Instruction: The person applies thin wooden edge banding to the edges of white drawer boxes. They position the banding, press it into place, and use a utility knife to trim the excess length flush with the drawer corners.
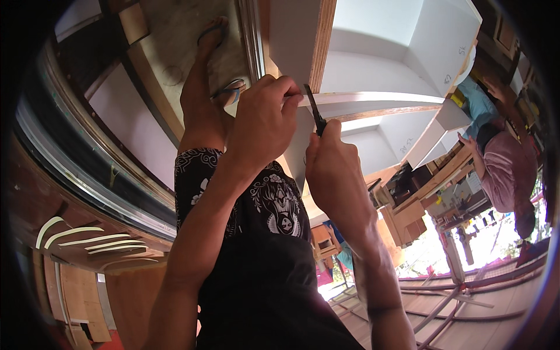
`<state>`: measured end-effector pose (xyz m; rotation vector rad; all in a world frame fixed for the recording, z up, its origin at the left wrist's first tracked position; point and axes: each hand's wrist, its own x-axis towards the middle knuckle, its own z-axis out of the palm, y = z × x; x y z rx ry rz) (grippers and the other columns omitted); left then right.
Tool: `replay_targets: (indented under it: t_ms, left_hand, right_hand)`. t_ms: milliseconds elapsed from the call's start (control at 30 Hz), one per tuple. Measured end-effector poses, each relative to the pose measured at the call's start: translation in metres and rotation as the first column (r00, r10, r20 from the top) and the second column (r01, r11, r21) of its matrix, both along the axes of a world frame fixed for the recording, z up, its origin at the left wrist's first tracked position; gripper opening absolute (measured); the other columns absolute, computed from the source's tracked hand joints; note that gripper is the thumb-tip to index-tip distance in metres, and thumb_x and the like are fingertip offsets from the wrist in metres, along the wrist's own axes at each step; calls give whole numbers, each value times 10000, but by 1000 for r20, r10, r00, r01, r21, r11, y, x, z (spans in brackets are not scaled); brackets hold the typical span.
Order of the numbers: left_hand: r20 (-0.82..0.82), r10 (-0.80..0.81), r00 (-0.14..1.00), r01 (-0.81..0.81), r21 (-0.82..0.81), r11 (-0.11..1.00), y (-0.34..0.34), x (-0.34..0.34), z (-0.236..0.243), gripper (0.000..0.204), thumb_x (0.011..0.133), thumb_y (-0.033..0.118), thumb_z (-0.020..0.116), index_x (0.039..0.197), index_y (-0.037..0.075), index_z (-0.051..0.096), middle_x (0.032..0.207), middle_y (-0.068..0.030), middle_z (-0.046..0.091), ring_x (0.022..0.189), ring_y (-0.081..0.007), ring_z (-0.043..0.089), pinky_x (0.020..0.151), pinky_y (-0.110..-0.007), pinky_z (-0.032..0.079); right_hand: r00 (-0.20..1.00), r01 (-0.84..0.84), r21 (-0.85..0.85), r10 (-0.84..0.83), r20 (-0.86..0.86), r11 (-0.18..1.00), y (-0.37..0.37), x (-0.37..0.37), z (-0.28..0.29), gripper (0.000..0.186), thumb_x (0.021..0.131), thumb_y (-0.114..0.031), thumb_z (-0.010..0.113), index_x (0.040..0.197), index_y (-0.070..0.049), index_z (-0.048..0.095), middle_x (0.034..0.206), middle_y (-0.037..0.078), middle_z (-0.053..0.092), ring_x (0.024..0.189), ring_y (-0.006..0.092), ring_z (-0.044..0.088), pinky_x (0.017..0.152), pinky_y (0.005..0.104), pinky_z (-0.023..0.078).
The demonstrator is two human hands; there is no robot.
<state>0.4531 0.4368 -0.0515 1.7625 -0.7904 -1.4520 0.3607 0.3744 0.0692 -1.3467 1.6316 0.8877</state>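
Observation:
My left hand (263,116) is closed in a pinch at the near end of a long, thin white strip (373,98). The strip stretches away to the right across white cabinet boxes. In my right hand (341,169) is a knife (314,108) with a narrow dark blade and a black handle, most of which my fingers hide. Its blade stands upright, crossing the strip just right of my left fingertips. Whether the blade touches the strip I cannot tell. Behind it, a white cabinet panel (367,73) shows a bare plywood edge (324,44).
A person in a pinkish top (507,169) is at the far right, near a cluttered workbench (408,224). Dark-framed panels (131,102) stand to the left. Several curved white strips (90,239) show at the lower left. The concrete floor (175,55) lies by my sandalled feet.

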Motion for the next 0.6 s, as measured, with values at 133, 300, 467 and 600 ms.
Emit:
replay_targets:
  t_ms: [133, 300, 467, 600]
  left_hand:
    - [18, -3, 1000, 3, -11, 1000, 1, -1, -1, 145, 995, 105, 706, 997, -37, 734, 966, -175, 724, 878, -307, 743, 753, -405, 584]
    - [27, 0, 1000, 0, -26, 1000, 2, -2, -2, 164, 998, 123, 702, 993, -37, 737, 957, -178, 725, 896, -325, 742, 778, -419, 576]
    - [13, 13, 1000, -13, -21, 1000, 2, -1, -2, 158, 997, 121, 701, 986, -32, 739, 955, -181, 726, 895, -337, 740, 800, -424, 571]
    - [-1, 22, 1000, -22, -19, 1000, 1, -1, -2, 155, 998, 118, 700, 992, -32, 739, 954, -182, 726, 897, -335, 741, 799, -426, 571]
  right_hand:
    - [1000, -1, 26, 2, -18, 1000, -7, 2, 1, 279, 1110, -167, 489, 1131, 104, 423, 849, 434, 661, 877, 654, 638, 762, 676, 485]
    - [1000, 9, 3, -9, -10, 1000, -4, 2, -4, 287, 1105, -171, 482, 1111, 110, 427, 869, 443, 660, 904, 662, 634, 781, 676, 485]
    - [1000, 6, 13, -6, 9, 1000, -7, 3, -6, 290, 1097, -165, 475, 1091, 121, 431, 872, 449, 658, 901, 666, 635, 795, 674, 490]
    - [1000, -1, -4, 1, -9, 1000, -3, 3, -12, 284, 1095, -166, 471, 1089, 116, 437, 879, 452, 657, 903, 665, 637, 808, 680, 494]
